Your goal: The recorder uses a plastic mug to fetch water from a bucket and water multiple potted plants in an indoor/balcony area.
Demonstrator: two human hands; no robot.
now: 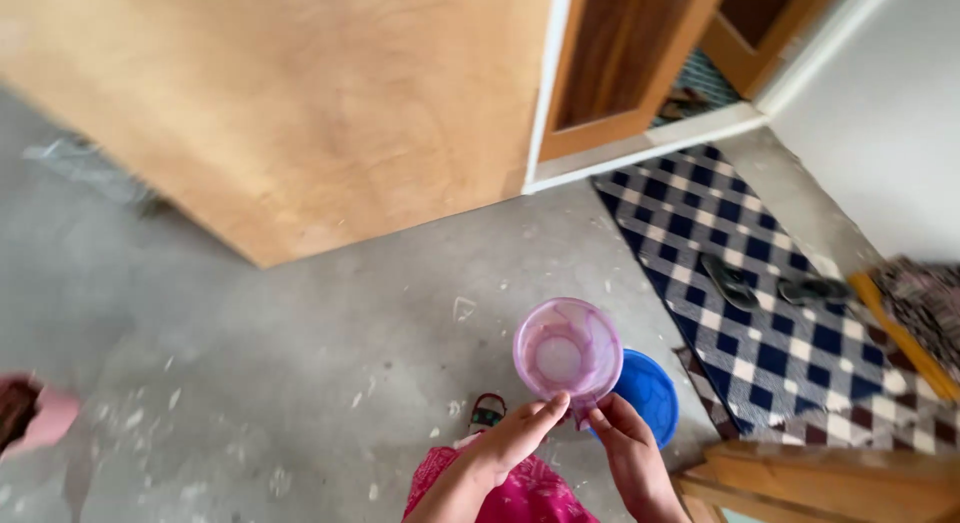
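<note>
**Both hands on pink cup**

Bottom centre of frame: I see left hand [515, 435] & right hand [622, 430] together, pinching pink cup [567, 350] at its lower edge, blue bowl [647, 390] behind. Advice: grip firm, keep cup level.

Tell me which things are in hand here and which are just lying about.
In hand: pink translucent cup, gripped by left hand and right hand; blue bowl behind it.
Lying about: checked mat, sandals, wooden door.
</note>
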